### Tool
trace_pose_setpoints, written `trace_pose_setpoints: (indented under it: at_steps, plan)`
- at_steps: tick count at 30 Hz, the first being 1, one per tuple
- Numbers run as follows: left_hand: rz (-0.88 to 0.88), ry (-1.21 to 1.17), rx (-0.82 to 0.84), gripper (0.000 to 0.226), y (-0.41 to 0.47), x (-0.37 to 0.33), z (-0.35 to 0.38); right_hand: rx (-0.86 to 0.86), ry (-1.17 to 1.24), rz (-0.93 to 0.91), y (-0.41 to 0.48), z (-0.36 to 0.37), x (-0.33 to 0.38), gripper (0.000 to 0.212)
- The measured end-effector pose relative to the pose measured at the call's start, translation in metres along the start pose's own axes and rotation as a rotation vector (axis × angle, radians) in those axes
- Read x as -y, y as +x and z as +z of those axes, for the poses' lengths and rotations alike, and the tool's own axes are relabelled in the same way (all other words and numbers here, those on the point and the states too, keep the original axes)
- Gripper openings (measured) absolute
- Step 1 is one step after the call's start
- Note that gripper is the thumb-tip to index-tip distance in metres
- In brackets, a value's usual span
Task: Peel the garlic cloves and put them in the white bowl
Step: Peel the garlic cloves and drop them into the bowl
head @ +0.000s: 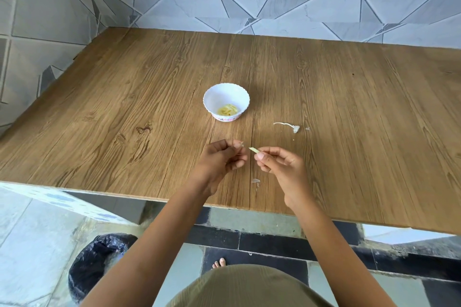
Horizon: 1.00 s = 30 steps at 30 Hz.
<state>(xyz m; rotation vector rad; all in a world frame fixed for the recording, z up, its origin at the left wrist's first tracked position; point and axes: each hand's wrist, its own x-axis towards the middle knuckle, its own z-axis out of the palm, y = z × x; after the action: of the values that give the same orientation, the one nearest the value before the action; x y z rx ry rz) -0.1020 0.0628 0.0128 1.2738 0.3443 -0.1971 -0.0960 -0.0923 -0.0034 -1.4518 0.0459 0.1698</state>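
Above the worktop's (349,107) near edge, the left hand (220,159) curled its fingers (233,151) around a skin scrap (241,143). The right hand (279,164) pinched a garlic clove (253,149), its long axis pointing left.

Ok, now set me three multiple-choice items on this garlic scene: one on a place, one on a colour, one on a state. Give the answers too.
1. Where is the dry garlic stalk relative to the white bowl?
A. Inside it
B. On the table, to its right
C. On the floor beneath it

2. What colour is the bin liner on the floor?
A. Black
B. Red
C. Yellow

3. What is the right hand doing?
A. Lying flat on the table
B. Gripping the bowl
C. Pinching a pale clove

Answers: 1 B, the stalk lies on the wood beside the bowl. 2 A, the bag is dark and glossy. 3 C, thumb and fingers close on the sliver.
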Motion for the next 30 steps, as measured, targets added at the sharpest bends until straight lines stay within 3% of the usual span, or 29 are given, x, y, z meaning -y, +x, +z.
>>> trace_pose_setpoints:
  at_steps: [1, 4, 7, 12, 15, 18, 22, 24, 27, 30]
  plan:
    - [0.066, 0.130, -0.020, 0.010, 0.000, 0.000, -0.003, 0.005, -0.010, -0.004, -0.001, -0.002, 0.000, 0.010]
    - [0.343, 0.819, -0.071, 0.012, 0.003, 0.004, -0.009, 0.016, -0.034, -0.024, -0.002, -0.005, 0.001, 0.011]
    - [0.467, 1.080, -0.065, 0.011, 0.004, 0.006, -0.007, 0.014, -0.051, -0.029, -0.001, -0.006, -0.001, 0.014]
    - [0.486, 0.998, -0.136, 0.015, 0.004, 0.004, -0.001, 0.014, -0.069, -0.043, 0.000, -0.010, -0.003, 0.016]
    - [0.463, 0.989, -0.090, 0.013, 0.008, 0.005, -0.001, 0.017, -0.085, -0.040, 0.002, -0.013, -0.003, 0.014]
    - [0.469, 1.021, -0.067, 0.025, 0.008, 0.005, -0.002, 0.028, -0.104, -0.050, 0.002, -0.015, -0.004, 0.015]
    - [0.298, 0.600, 0.069, 0.019, 0.003, -0.003, 0.001, 0.080, -0.152, -0.087, 0.004, -0.013, -0.006, 0.016]
    - [0.271, 0.532, 0.115, 0.013, 0.002, -0.006, 0.002, 0.098, -0.196, -0.118, 0.007, -0.010, -0.007, 0.016]
    - [0.273, 0.509, -0.011, 0.014, 0.008, -0.007, -0.009, 0.059, -0.272, -0.183, 0.008, -0.010, -0.010, 0.016]
    - [0.344, 0.606, -0.346, 0.013, 0.025, -0.007, -0.031, -0.006, -0.380, -0.245, 0.008, -0.017, -0.013, 0.013]
